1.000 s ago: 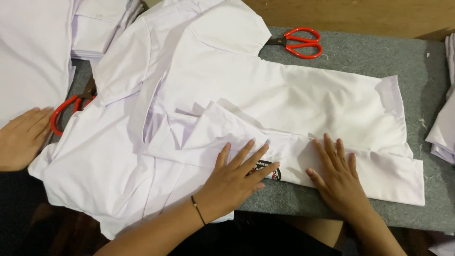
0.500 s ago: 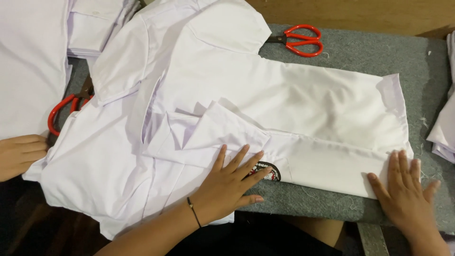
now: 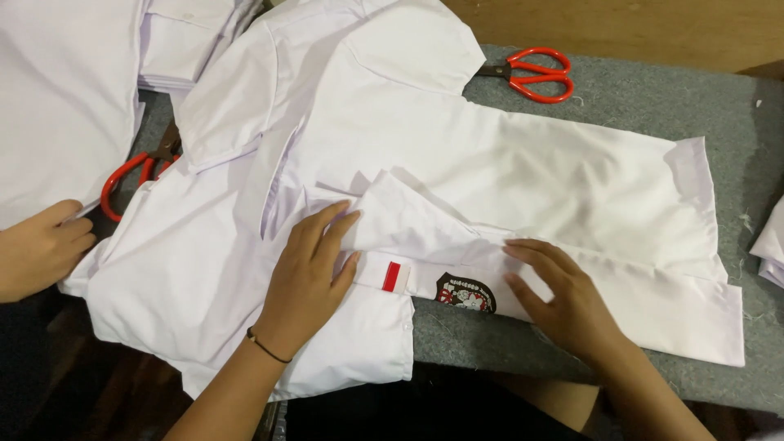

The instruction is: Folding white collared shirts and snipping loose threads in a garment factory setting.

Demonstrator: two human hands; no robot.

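The white shirt (image 3: 506, 180) lies flat across the grey bench (image 3: 719, 106). To fold cleanly, both grips stay open, palms flat: left hand (image 3: 314, 273) at 7 o'clock, right hand (image 3: 563, 298) at 5, smoothing outward.

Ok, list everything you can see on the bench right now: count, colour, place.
Top shirt: one, white, spread across the table, with a red patch and a dark crest badge on the folded front.
Shirts underneath: white, left of centre; number unclear.
Folded white stack: top left.
White cloth: right edge.
Scissors: one, red handles, top centre.
Second scissors: one, red handles, left, partly under a shirt.
Table: grey felt top.
Another person's hand: far left.
Left hand: flat on the fold, black wristband.
Right hand: flat on the placket.
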